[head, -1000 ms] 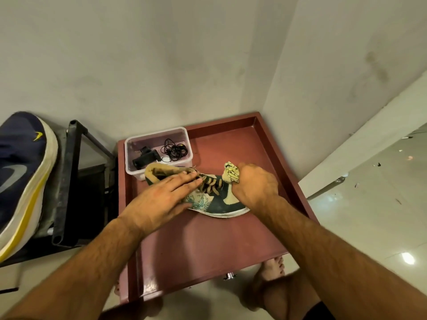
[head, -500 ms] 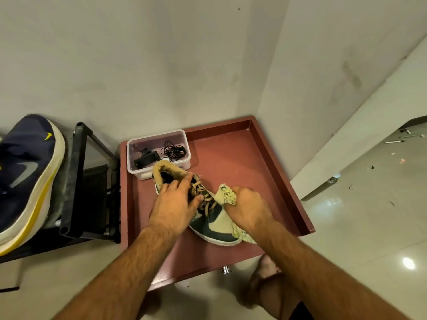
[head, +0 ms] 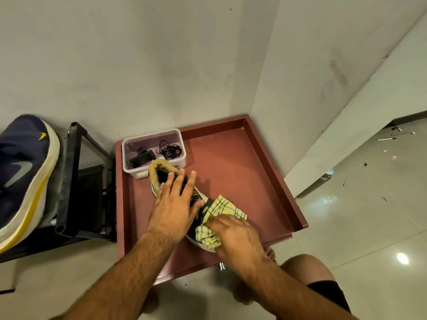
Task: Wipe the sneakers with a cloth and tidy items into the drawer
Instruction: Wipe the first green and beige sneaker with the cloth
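Note:
A dark green sneaker [head: 159,174] with a tan collar lies on the red-brown drawer unit top [head: 233,167], toe toward me. My left hand [head: 176,209] presses flat on its laces and tongue, fingers spread. My right hand [head: 233,236] grips a yellow checked cloth [head: 225,207] against the toe of the sneaker. The shoe's middle and toe are mostly hidden by hands and cloth. A navy sneaker [head: 22,174] with a white and yellow sole rests on the rack at the far left.
A clear plastic box [head: 175,135] holding a black cable and a small black device stands at the top's back left corner, touching the sneaker's heel. A black metal rack [head: 69,181] stands left. Walls close in behind and right. A drawer knob [head: 221,266] shows below the front edge.
The sneaker has turned so its toe points toward me. My right hand and the cloth slid down to the toe. My left hand flattened over the laces.

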